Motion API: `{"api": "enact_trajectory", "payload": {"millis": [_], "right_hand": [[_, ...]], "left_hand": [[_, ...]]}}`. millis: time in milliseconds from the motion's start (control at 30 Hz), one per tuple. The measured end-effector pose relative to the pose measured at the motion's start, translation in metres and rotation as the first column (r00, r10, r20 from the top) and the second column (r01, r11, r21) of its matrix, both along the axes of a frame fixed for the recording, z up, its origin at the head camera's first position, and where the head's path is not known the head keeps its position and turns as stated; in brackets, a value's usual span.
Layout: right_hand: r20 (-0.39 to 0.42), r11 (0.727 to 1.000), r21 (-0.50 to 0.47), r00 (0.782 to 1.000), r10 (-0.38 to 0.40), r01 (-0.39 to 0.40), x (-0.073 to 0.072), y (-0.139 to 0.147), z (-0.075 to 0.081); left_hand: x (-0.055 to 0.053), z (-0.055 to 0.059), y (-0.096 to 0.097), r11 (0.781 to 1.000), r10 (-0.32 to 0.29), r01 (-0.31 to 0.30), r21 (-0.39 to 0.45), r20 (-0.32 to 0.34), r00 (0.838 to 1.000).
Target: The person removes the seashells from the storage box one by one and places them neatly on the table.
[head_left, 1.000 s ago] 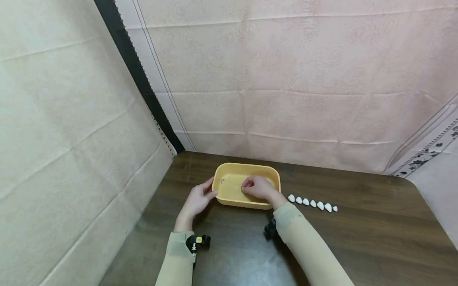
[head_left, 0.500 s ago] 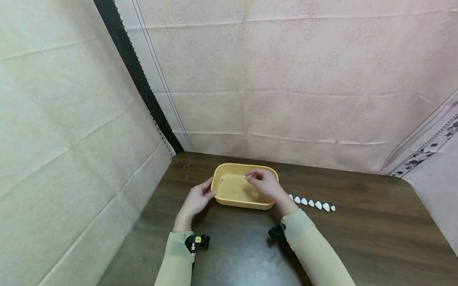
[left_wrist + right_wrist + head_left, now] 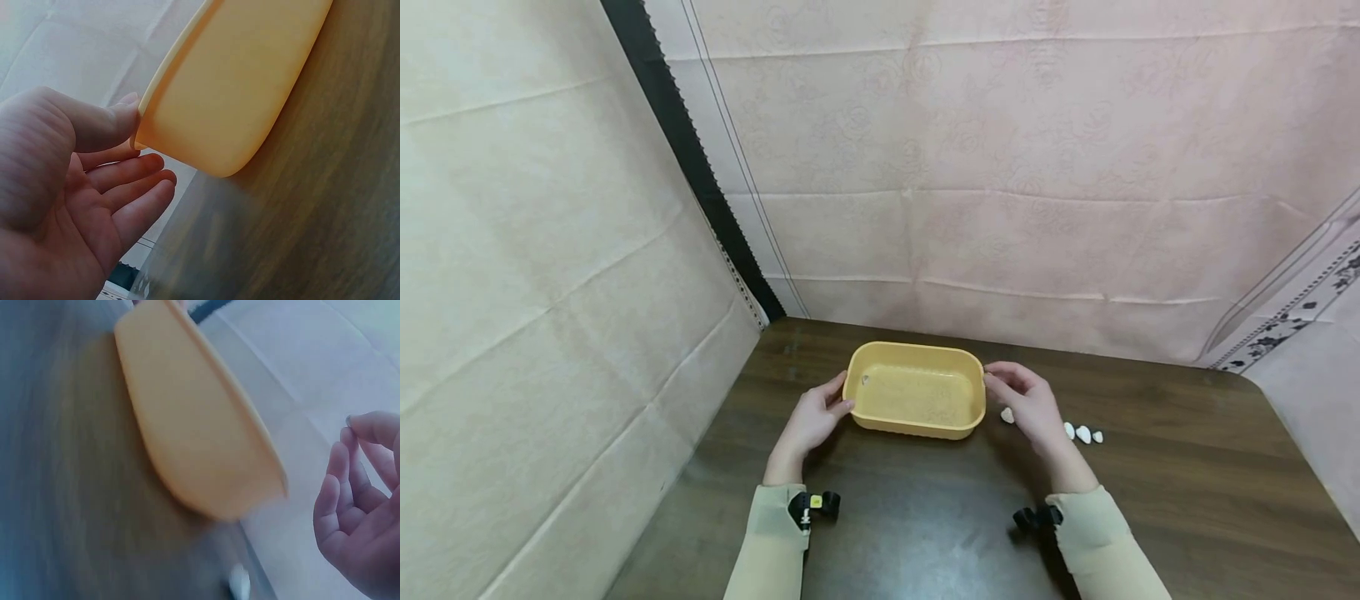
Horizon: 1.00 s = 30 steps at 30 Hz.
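A yellow plastic basin (image 3: 917, 396) sits on the table, with a small pale piece (image 3: 865, 380) in its left end. My left hand (image 3: 814, 421) grips the left rim; in the left wrist view the thumb is on the rim's edge and the index finger goes behind it. Just outside the right end is my right hand (image 3: 1030, 408), thumb and index finger pinched together. A tiny greyish shell-like piece (image 3: 349, 421) shows between those fingertips, mostly hidden. White shell-like pieces (image 3: 1083, 434) lie in a row on the table, partly covered by the right hand.
The brown wooden table (image 3: 1187, 467) meets a pale cloth backdrop (image 3: 1000, 167) behind the basin. Another cloth wall (image 3: 587, 333) stands at the left. Each wrist wears a black camera, such as the one (image 3: 816, 504) on the left.
My right hand has lifted from inside the basin and moved right, past its right rim, fingertips still pinched. It now covers the middle of the white row. The left hand stays on the rim.
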State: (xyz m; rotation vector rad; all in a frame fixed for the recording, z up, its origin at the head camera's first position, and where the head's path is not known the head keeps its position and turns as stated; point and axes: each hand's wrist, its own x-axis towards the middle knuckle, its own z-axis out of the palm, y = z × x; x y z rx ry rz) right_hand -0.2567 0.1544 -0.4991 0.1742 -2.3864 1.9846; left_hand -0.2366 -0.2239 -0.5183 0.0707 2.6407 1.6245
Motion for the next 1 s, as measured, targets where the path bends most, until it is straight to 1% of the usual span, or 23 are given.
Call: {"api": "enact_trajectory", "payload": {"millis": [200, 300, 400, 467, 667, 800, 933, 1000], "right_hand": [[0.061, 0.996, 0.058, 0.995, -0.073, 0.070, 0.018, 0.044, -0.014], [0.108, 0.994, 0.056, 0.989, -0.097, 0.092, 0.026, 0.063, -0.019], [0.138, 0.993, 0.040, 0.983, -0.119, 0.114, 0.030, 0.083, -0.024], [0.140, 0.990, 0.033, 0.980, -0.139, 0.136, 0.031, 0.095, -0.025], [0.113, 0.982, 0.070, 0.976, -0.185, 0.178, 0.034, 0.126, -0.022], [0.107, 0.976, 0.117, 0.975, -0.195, 0.182, 0.039, 0.143, -0.020], [0.114, 0.970, 0.163, 0.974, -0.197, 0.178, 0.041, 0.157, -0.022], [0.120, 0.971, 0.170, 0.974, -0.191, 0.169, 0.042, 0.161, -0.023]], "left_hand": [[-0.001, -0.001, 0.000, 1.000, -0.009, 0.009, -0.002, -0.016, 1.000], [-0.002, -0.002, 0.000, 1.000, -0.016, 0.015, -0.014, -0.018, 1.000], [-0.002, -0.003, -0.001, 1.000, -0.017, 0.017, -0.018, -0.008, 1.000], [-0.002, -0.003, -0.001, 1.000, -0.013, 0.013, -0.023, -0.006, 1.000], [-0.002, -0.002, -0.002, 1.000, -0.010, 0.010, -0.026, -0.012, 1.000], [-0.001, -0.003, -0.002, 1.000, -0.010, 0.009, -0.025, -0.015, 1.000], [-0.001, -0.004, -0.002, 1.000, -0.008, 0.007, -0.021, -0.017, 1.000], [-0.001, -0.004, -0.002, 1.000, -0.006, 0.006, -0.017, -0.016, 1.000]]}}
